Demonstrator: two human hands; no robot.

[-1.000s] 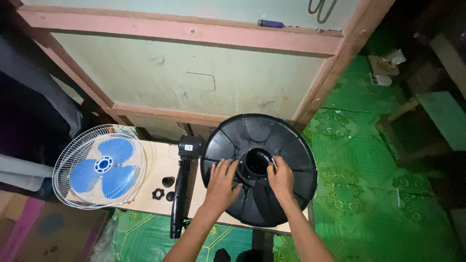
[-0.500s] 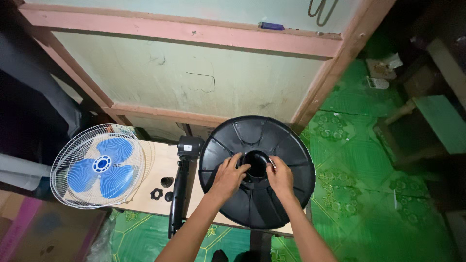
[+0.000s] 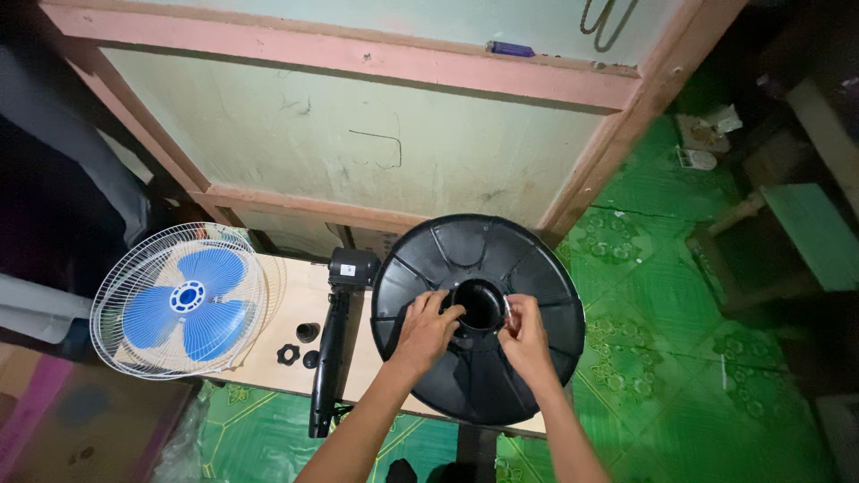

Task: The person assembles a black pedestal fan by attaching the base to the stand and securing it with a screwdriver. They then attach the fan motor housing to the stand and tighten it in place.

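A round black fan base point(image 3: 537, 268) with ribs and a central hole lies on a low wooden board point(image 3: 295, 295). My left hand point(image 3: 425, 331) rests on the base with its fingers at the left rim of the hole. At the hole's right rim, my right hand point(image 3: 523, 335) pinches a small pale part. A black fan motor housing with its pole point(image 3: 333, 344) lies just left of the base.
A white wire grille with blue blades point(image 3: 183, 300) lies at the board's left end. Small black nuts point(image 3: 298, 344) sit between it and the pole. A pale panel with pink wooden framing point(image 3: 358, 134) stands behind. Green patterned flooring point(image 3: 662, 313) spreads to the right.
Both hands shifted slightly around the central hole of the base. The view moved a little; the base and other parts stayed in place.
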